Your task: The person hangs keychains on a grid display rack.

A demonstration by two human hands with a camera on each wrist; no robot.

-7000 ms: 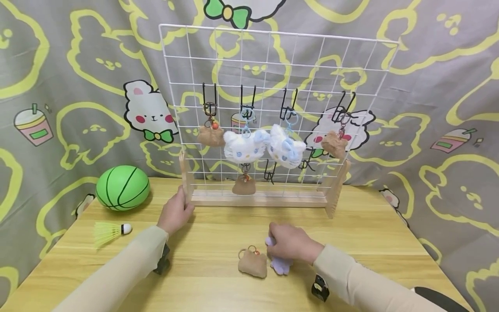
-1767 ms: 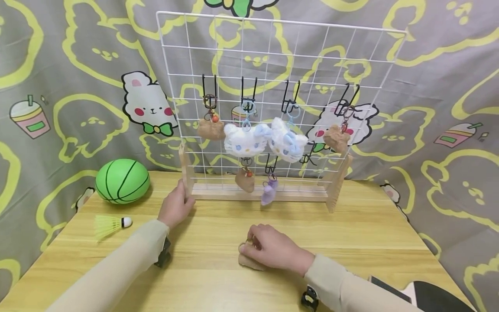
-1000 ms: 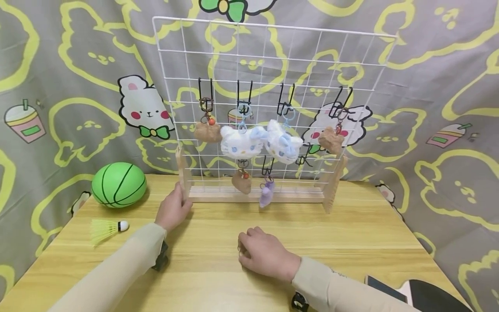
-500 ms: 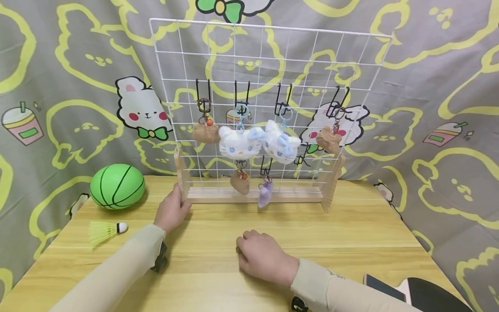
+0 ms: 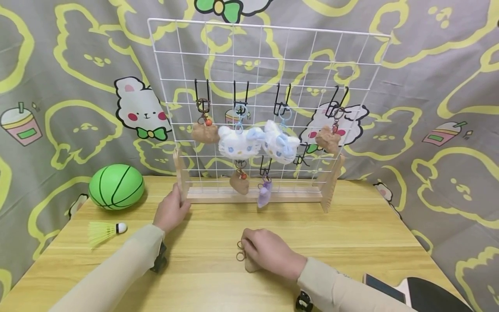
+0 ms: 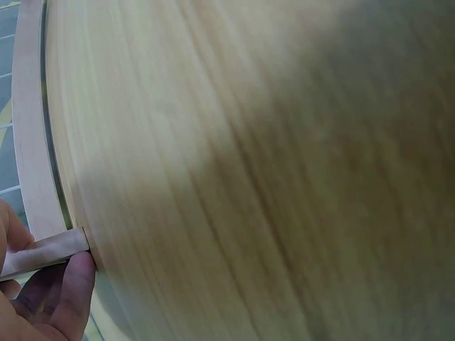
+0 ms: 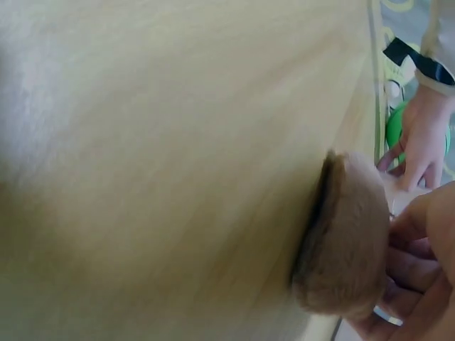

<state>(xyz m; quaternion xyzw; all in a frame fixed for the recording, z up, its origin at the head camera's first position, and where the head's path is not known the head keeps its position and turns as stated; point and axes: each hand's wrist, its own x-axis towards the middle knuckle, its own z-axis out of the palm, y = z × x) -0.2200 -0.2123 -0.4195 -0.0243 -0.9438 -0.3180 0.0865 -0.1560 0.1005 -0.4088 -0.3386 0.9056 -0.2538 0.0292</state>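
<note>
My left hand (image 5: 170, 211) grips the left wooden foot (image 6: 53, 250) of a white wire grid rack (image 5: 269, 28), thumb on one side and fingers on the other. On the table in front of the rack, my right hand (image 5: 271, 253) holds a brown plush keychain (image 7: 348, 238). Two small metal rings (image 5: 241, 256) poke out left of those fingers. Hanging on the rack's black hooks are a brown plush (image 5: 205, 132), two white cat-head plushes (image 5: 239, 145), another brown plush (image 5: 328, 139) at the right, and lower down a brown plush (image 5: 239, 183) and a purple plush (image 5: 264, 194).
A bare black hook (image 5: 300, 159) is on the grid's lower right. At the left lie a green ball (image 5: 116, 187) and a yellow shuttlecock (image 5: 104, 232). A dark flat object (image 5: 383, 287) and a black rounded one (image 5: 430, 294) sit at the front right. Patterned cloth hangs behind.
The purple plush went from the table onto a lower hook. My right hand then took hold of the brown plush keychain and turned it, so its rings now point left. My left hand kept its grip.
</note>
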